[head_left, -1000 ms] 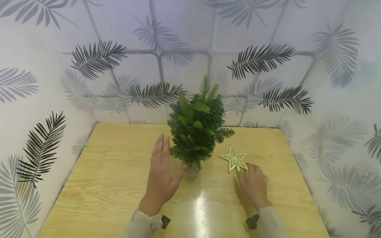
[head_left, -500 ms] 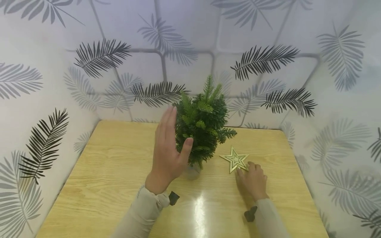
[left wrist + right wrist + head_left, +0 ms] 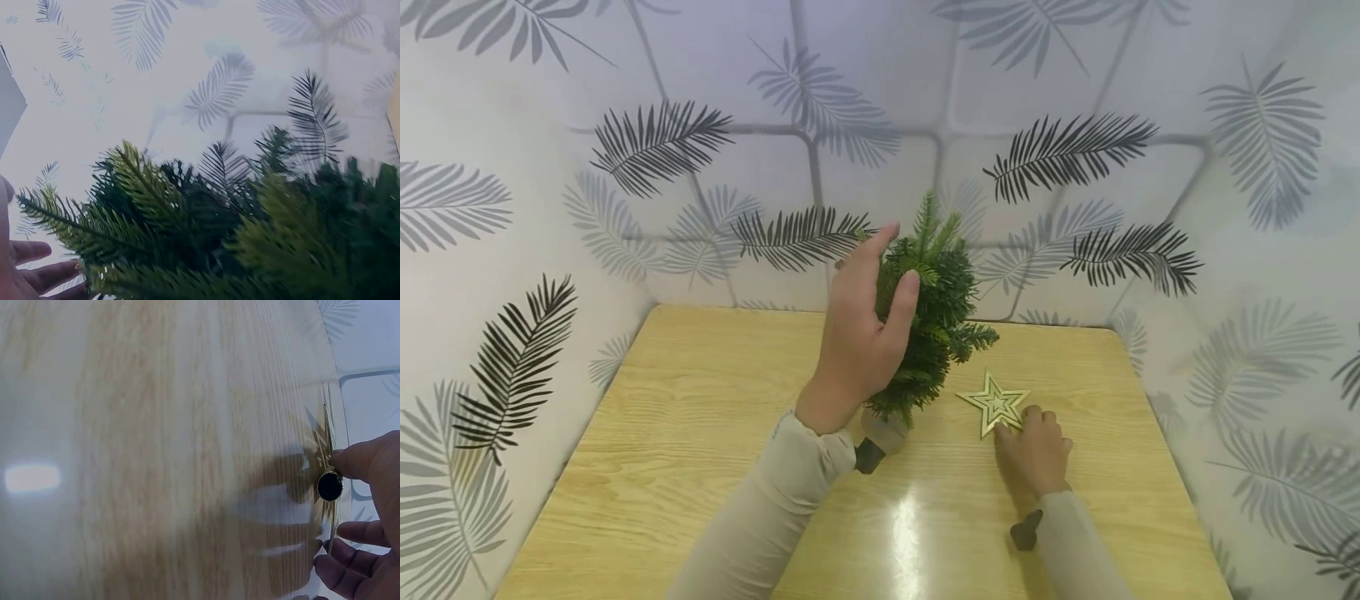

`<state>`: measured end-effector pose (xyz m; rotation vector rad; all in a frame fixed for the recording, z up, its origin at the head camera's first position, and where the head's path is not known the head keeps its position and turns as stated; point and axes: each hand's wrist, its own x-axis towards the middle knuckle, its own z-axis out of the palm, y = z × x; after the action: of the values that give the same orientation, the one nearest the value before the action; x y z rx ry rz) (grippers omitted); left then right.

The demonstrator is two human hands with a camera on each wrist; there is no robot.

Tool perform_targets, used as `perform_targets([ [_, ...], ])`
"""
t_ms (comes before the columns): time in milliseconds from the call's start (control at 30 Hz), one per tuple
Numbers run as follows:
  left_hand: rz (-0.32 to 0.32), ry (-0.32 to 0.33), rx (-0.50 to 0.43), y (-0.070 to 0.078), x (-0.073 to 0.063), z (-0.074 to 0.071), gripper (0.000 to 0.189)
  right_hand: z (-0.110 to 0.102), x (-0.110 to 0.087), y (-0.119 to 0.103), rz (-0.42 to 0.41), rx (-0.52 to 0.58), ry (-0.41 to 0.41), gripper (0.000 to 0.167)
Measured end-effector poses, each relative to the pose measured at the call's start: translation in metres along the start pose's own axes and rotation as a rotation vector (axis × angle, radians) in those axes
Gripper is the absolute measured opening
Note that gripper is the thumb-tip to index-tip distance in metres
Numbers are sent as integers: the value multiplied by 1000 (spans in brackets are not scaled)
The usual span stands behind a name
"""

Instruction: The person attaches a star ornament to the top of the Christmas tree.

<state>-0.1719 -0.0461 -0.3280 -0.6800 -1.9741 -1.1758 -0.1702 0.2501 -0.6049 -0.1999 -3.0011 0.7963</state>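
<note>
A small artificial Christmas tree point(image 3: 936, 308) stands upright on the wooden table, its pale base point(image 3: 887, 429) partly hidden by the left wrist. My left hand point(image 3: 861, 333) is raised along the tree's left side, thumb up and fingers bent loosely toward its top. In the left wrist view its fingertips point(image 3: 47, 275) reach the green branches point(image 3: 156, 231); whether they press on them I cannot tell. To the right of the tree is a gold star topper point(image 3: 995, 402). My right hand point(image 3: 1037, 450) grips its lower points between thumb and fingers. The right wrist view shows the topper's round dark socket end point(image 3: 330, 486).
The light wooden table point(image 3: 700, 400) reaches back to walls point(image 3: 880, 83) covered with leaf-patterned sheeting. A bright light reflection point(image 3: 906, 533) lies on the table's front part. Each wrist wears a small dark device point(image 3: 870, 456).
My left hand has risen from beside the tree's base toward its top and moved right, its fingers bending over. The right hand and star topper have stayed nearly in place.
</note>
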Motion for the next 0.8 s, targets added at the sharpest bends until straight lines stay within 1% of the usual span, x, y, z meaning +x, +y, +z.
perform_targets([
  [100, -12, -5, -10, 3, 8, 4, 51, -1, 1, 0, 4, 1, -2, 61],
  [267, -10, 29, -22, 6, 15, 12, 48, 1, 2, 2, 9, -6, -3, 61],
  [333, -25, 41, -21, 8, 17, 15, 47, 3, 2, 3, 17, 0, -7, 61],
  [433, -56, 57, -10, 10, 20, 19, 46, 3, 1, 2, 41, 42, -34, 60],
  [500, -62, 67, -11, 10, 22, 22, 43, 3, 1, 1, 61, 70, -49, 59],
  [600, -43, 106, 1, 10, 25, 25, 38, 1, 0, -1, 83, 110, -59, 56],
  [700, -27, 135, 17, 8, 27, 25, 32, -1, 1, 1, 79, 121, -57, 48],
  [800, -32, 146, 25, 7, 28, 26, 27, -1, 3, 5, 72, 129, -72, 44],
])
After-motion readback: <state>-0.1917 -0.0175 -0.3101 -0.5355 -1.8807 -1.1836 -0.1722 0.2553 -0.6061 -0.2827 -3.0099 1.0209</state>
